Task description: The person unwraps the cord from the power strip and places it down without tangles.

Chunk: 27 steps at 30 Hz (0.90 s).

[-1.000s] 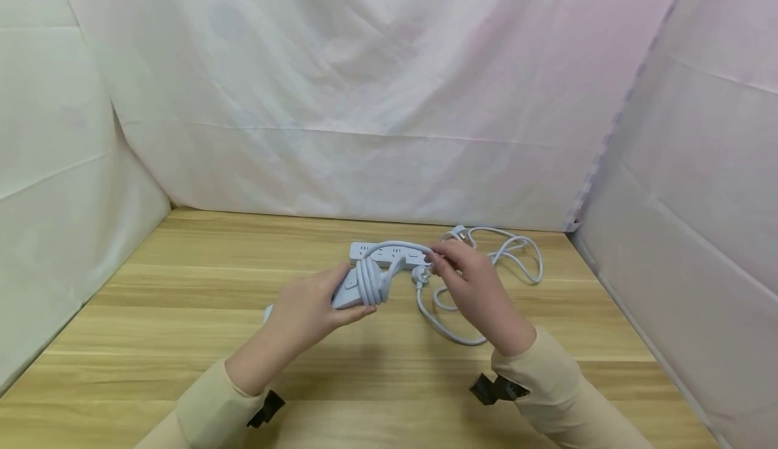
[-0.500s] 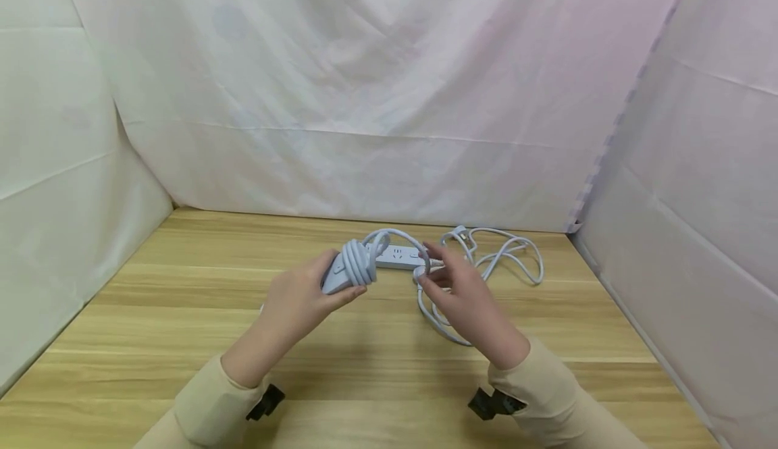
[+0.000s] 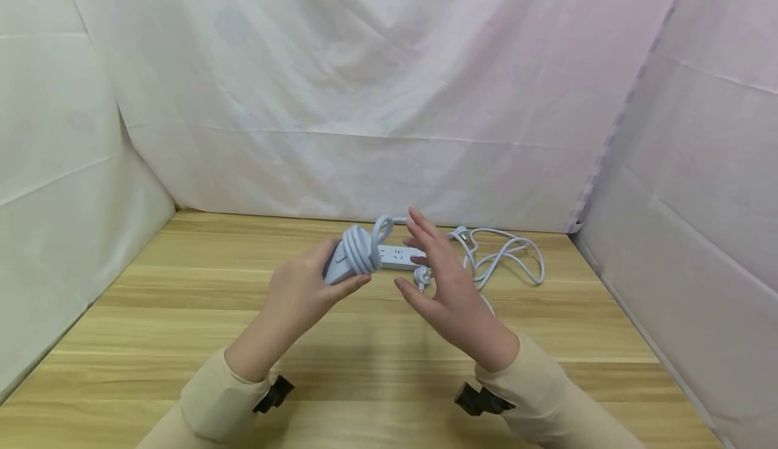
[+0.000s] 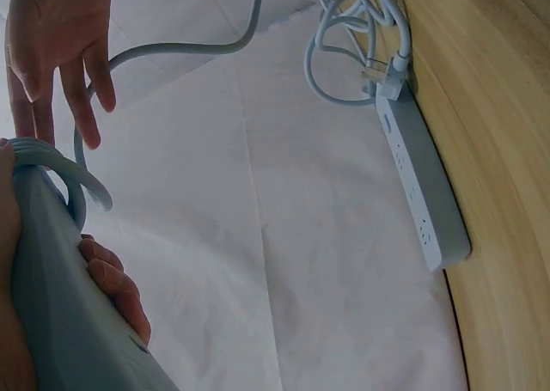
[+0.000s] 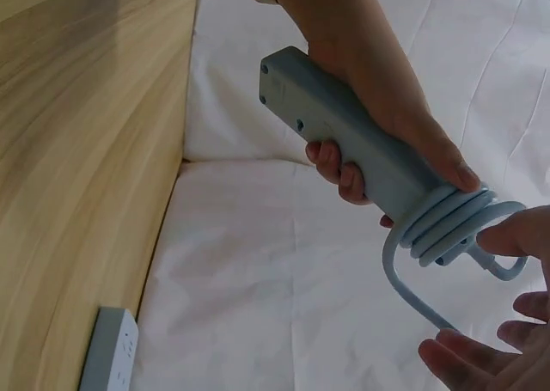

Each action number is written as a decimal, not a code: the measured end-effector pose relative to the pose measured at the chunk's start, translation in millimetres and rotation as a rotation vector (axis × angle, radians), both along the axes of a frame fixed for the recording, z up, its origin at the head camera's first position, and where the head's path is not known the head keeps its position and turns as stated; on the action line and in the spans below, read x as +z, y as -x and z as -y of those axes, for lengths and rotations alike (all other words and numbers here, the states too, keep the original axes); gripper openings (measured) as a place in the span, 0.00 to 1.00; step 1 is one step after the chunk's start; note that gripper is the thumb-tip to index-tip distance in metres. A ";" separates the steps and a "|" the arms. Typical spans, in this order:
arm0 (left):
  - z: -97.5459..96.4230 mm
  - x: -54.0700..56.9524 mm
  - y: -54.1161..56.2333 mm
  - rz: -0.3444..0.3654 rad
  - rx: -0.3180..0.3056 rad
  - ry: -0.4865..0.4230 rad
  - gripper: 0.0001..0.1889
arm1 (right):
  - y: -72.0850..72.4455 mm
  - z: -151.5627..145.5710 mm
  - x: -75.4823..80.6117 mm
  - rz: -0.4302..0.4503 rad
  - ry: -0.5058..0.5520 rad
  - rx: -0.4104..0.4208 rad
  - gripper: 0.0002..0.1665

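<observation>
In the head view my left hand (image 3: 296, 288) grips a white power strip (image 3: 339, 268), raised above the table. Several turns of its cord (image 3: 358, 252) wrap tightly round the far end, and a small loop stands up beside them. The right wrist view shows the strip's underside (image 5: 344, 125) with the left fingers curled round the body. My right hand (image 3: 448, 294) is just right of the wrapped cord, fingers spread and thumb apart. Its fingertips (image 5: 443, 357) lie right at the loose run of cord, which passes beyond the hand in the left wrist view.
A second white power strip (image 3: 398, 256) lies on the wooden table (image 3: 182, 314) behind the hands. Near it are a plug (image 3: 422, 275), another plug (image 3: 463, 234) and a tangled cord (image 3: 536, 260). White cloth (image 3: 365, 98) hangs at the back and both sides.
The right hand has gone from pinching the cord to spread fingers, shifting slightly left and upward. The left hand has tilted the wrapped strip upward a little.
</observation>
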State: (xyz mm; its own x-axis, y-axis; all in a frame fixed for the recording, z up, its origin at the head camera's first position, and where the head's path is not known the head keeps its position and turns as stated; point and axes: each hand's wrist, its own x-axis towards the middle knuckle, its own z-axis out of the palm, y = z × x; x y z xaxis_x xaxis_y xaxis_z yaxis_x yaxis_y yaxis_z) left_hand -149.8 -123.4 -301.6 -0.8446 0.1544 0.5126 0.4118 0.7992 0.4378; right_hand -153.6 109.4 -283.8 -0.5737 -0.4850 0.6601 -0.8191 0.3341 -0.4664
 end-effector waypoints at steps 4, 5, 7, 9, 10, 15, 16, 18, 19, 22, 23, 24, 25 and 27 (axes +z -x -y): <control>-3.4 4.7 -3.9 -0.029 -0.021 -0.021 0.32 | 3.2 1.5 2.3 -0.022 -0.049 0.008 0.47; -4.2 6.1 -5.0 -0.036 -0.027 -0.027 0.31 | 4.0 2.1 2.6 -0.016 -0.067 0.005 0.47; -5.8 8.2 -6.8 -0.048 -0.040 -0.043 0.31 | 6.0 2.7 1.6 -0.007 -0.110 -0.006 0.45; -7.3 9.9 -8.4 -0.058 -0.053 -0.055 0.31 | 7.4 3.2 -0.3 -0.018 -0.154 -0.022 0.41; -7.8 10.3 -8.9 -0.064 -0.058 -0.060 0.31 | 8.2 3.6 -1.7 -0.028 -0.174 -0.028 0.40; -9.2 10.2 -10.3 -0.082 -0.077 -0.070 0.31 | 12.1 5.9 -10.3 -0.100 -0.237 -0.033 0.31; -9.3 10.2 -10.4 -0.084 -0.079 -0.071 0.31 | 12.7 6.6 -12.3 -0.116 -0.252 -0.028 0.29; -9.6 10.3 -10.4 -0.082 -0.081 -0.071 0.32 | 13.3 8.2 -15.9 -0.145 -0.288 -0.016 0.28; -9.6 10.3 -10.3 -0.079 -0.080 -0.070 0.32 | 13.4 9.1 -17.5 -0.154 -0.309 -0.005 0.28; -9.3 10.9 -10.2 -0.060 -0.072 -0.063 0.34 | 12.9 10.8 -21.5 -0.183 -0.374 0.030 0.26; -9.0 11.0 -10.1 -0.051 -0.065 -0.057 0.35 | 12.5 11.0 -22.4 -0.179 -0.397 0.040 0.25; -8.5 10.9 -9.9 -0.043 -0.059 -0.052 0.36 | 11.8 10.9 -23.2 -0.170 -0.416 0.049 0.23; -8.0 10.6 -9.5 -0.036 -0.051 -0.047 0.39 | 11.0 10.5 -24.1 -0.158 -0.429 0.058 0.21; -6.5 9.7 -8.4 -0.019 -0.032 -0.042 0.44 | 9.4 9.1 -25.1 -0.120 -0.453 0.067 0.16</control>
State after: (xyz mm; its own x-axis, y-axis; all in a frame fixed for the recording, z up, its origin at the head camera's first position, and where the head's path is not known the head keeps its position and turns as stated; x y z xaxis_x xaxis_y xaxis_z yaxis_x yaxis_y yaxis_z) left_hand -141.4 -116.9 -291.9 -0.8299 0.1592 0.5347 0.4451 0.7667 0.4626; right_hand -163.0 100.4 -308.9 -0.4643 -0.7725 0.4331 -0.8847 0.4271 -0.1865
